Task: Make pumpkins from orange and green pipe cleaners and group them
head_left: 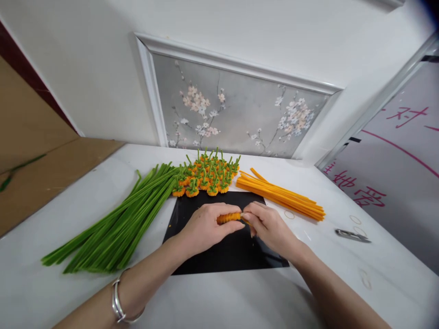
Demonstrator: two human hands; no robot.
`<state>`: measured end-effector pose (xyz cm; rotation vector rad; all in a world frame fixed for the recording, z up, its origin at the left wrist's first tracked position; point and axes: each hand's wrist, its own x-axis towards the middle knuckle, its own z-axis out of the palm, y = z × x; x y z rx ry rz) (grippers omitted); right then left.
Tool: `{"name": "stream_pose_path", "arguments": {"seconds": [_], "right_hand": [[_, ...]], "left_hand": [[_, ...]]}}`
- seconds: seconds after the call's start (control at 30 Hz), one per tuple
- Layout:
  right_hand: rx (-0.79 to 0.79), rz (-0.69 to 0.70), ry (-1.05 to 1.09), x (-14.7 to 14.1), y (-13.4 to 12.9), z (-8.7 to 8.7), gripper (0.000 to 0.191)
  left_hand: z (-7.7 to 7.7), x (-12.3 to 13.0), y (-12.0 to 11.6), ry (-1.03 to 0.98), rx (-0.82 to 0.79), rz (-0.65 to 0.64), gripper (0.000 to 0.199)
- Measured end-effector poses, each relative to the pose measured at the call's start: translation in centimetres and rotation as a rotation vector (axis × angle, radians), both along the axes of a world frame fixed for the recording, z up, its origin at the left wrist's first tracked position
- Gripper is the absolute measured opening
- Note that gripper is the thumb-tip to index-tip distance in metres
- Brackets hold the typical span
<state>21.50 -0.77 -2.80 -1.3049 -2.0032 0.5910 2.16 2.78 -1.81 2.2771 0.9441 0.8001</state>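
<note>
Above a black mat (219, 258), my left hand (206, 228) holds an orange coil of fuzzy stem (228, 218) between thumb and fingers. My right hand (269, 226) pinches the coil's right end, where a short piece of orange stem shows. Just beyond the mat stand several small orange pumpkin-like pieces (206, 178) with green tops. A bundle of long green stems (120, 219) lies to the left of the mat, and a bundle of orange stems (281, 194) lies to the right.
Metal snips (352, 236) lie on the white table (329, 283) at the right, near several thin rubber bands (355, 220). Brown cardboard (61, 176) is at the far left. Behind the table is a wall with a framed floral panel (236, 109); a board with pink writing stands at right.
</note>
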Motion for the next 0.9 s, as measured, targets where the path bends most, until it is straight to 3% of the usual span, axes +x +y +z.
{"name": "stream_pose_path", "arguments": {"seconds": [0.4, 0.57, 0.67, 0.77, 0.9], "right_hand": [[0.074, -0.01, 0.053, -0.2, -0.2, 0.0, 0.026], [-0.067, -0.068, 0.028, 0.0, 0.0, -0.3, 0.014], [-0.102, -0.019, -0.104, 0.4, 0.1, -0.2, 0.01], [-0.118, 0.053, -0.3, 0.6, -0.3, 0.2, 0.024], [-0.029, 0.096, -0.47, 0.4, -1.6, 1.1, 0.024]], "left_hand": [[0.0, -0.1, 0.2, -0.125, 0.114, -0.045, 0.01], [0.0, -0.3, 0.4, -0.077, 0.098, -0.042, 0.009], [0.0, -0.4, 0.7, -0.056, 0.056, 0.033, 0.006], [0.0, -0.4, 1.0, -0.037, -0.017, 0.113, 0.007], [-0.1, -0.5, 1.3, -0.019, -0.048, 0.123, 0.009]]}}
